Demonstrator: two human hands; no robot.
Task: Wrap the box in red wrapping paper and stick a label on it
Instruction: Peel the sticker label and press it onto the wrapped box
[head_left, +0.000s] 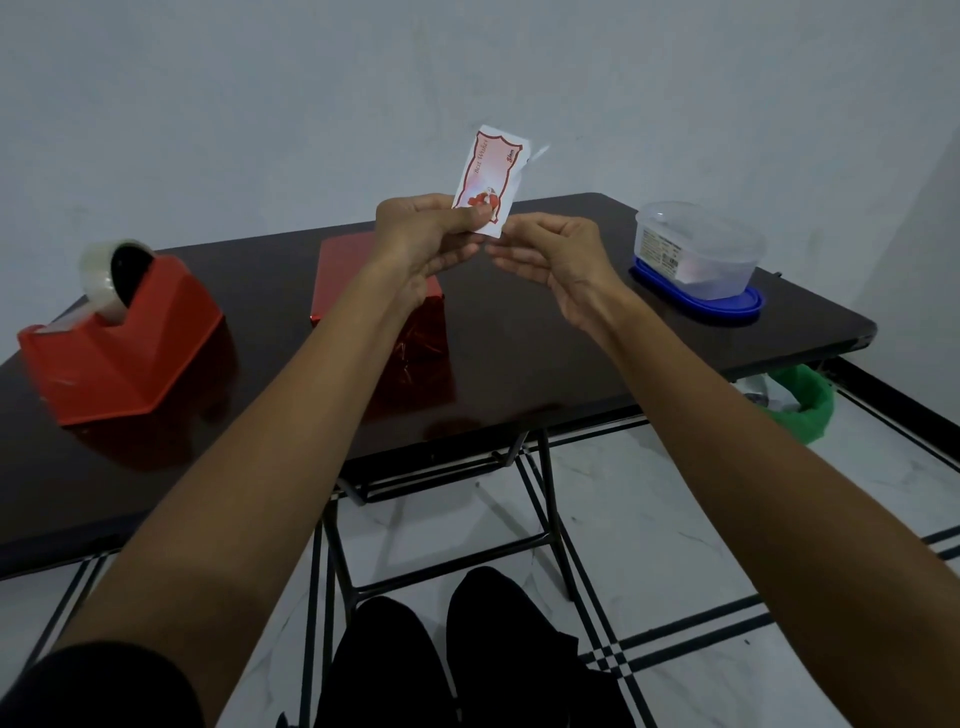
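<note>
A box wrapped in shiny red paper (345, 270) lies on the dark table (571, 332), partly hidden behind my left forearm. Above it, my left hand (421, 236) pinches the lower end of a white label (485, 174) with a red border and the words "Best Wishes". The label stands upright in the air, and a thin clear film curls off its top right corner. My right hand (550, 260) hovers just right of the label's bottom corner, fingers loosely curled toward it, holding nothing that I can see.
A red tape dispenser (119, 343) with a roll of clear tape stands at the table's left. A clear plastic tub (698, 249) sits on a blue lid (727, 306) at the right. A green bin (802, 405) stands on the tiled floor under the table's right edge.
</note>
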